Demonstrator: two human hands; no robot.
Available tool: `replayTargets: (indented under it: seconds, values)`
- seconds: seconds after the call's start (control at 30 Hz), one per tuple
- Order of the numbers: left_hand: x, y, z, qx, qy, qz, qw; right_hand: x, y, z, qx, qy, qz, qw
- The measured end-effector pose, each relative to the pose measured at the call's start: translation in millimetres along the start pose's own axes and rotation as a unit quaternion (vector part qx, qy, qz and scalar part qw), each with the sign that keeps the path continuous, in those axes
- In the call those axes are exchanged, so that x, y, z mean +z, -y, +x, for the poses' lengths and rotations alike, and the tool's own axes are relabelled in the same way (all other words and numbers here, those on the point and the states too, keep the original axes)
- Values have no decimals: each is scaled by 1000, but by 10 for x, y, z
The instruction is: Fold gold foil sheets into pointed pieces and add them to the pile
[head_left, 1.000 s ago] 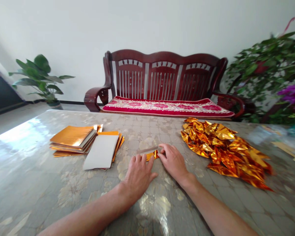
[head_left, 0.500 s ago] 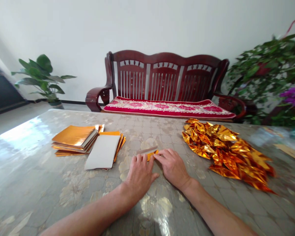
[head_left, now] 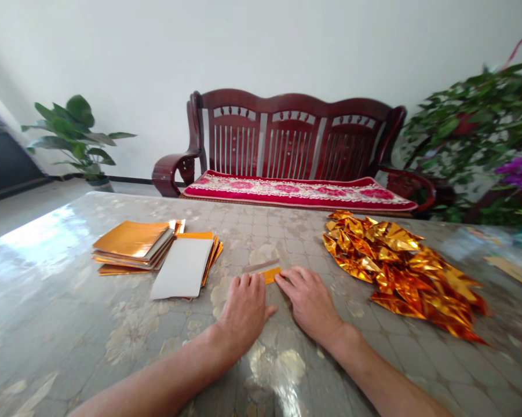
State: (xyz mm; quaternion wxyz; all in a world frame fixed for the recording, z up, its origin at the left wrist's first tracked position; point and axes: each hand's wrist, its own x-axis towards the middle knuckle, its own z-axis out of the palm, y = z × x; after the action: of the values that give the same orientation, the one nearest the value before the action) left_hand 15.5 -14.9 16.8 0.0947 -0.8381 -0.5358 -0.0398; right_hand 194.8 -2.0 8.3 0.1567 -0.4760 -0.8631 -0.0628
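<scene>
A narrow folded strip of gold foil paper (head_left: 270, 275) lies on the table in front of me, with a pale edge along its far side. My left hand (head_left: 244, 310) presses the left part of it down with curled fingers, the thumb sticking out to the right. At the strip's right end, my right hand (head_left: 308, 298) holds the corner with its fingertips; its thumb is mostly hidden. To the left are a stack of gold foil sheets (head_left: 130, 238) and a second pile with a pale sheet (head_left: 182, 269) on top. Folded gold foil pieces (head_left: 400, 266) lie heaped on the right.
A patterned, glossy cover spreads over the table (head_left: 113, 359). Beyond its far edge stands a dark red wooden bench (head_left: 291, 136) with a red and white cushion (head_left: 304, 191). Clear plastic (head_left: 473, 240) lies at the far right. Potted plants (head_left: 76, 139) stand to the sides.
My hands have moved slightly apart, the left one to the left and the right one to the right. More of the gold strip shows between them.
</scene>
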Motion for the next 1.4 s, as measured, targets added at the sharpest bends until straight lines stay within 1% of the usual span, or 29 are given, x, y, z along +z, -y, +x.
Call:
replayTargets:
  seconds: [0.17,0.27,0.37,0.43,0.53,0.6,0.67,0.73,0.8,0.9,0.93,1.0,1.07,1.13,1.27,1.4]
  values:
    - [-21,119,-102,3,15,1,1000,-35,-47,-48,34,-9,-42,998]
    - [-35,175,-153,9,22,8,1000,-32,-65,-55,39,-15,-54,998]
    - [-52,180,-163,8,36,13,999,-27,-72,-42,47,-25,-58,997]
    - [-68,146,-157,3,41,10,999,-32,-59,-25,51,-45,-51,996]
    - [-103,46,-149,0,33,-21,999,-49,2,11,12,-72,-23,997]
    - [-127,-16,-148,6,25,-54,998,-51,54,39,-26,-65,0,998]
    - [-136,-26,-141,22,21,-89,996,-39,85,62,-48,-42,17,998]
    - [-114,44,-120,51,20,-135,989,-18,78,72,-54,-26,22,998]
    - [-52,189,-80,74,7,-205,976,0,44,69,-54,-21,18,998]
    - [79,442,0,43,-51,-294,954,9,-11,57,-52,-14,16,998]
    - [118,509,25,43,-65,-314,946,7,-23,54,-53,-10,18,998]
    - [171,595,69,85,-65,-326,939,2,-37,49,-53,-4,22,998]
    - [185,617,107,119,-45,-324,937,-2,-46,47,-52,-3,28,998]
    - [171,597,146,135,-28,-308,941,-5,-55,46,-51,-3,34,998]
    - [131,532,214,147,-11,-267,952,-11,-68,50,-60,1,24,998]
    - [131,504,233,145,-8,-303,942,-18,-54,61,-99,6,10,995]
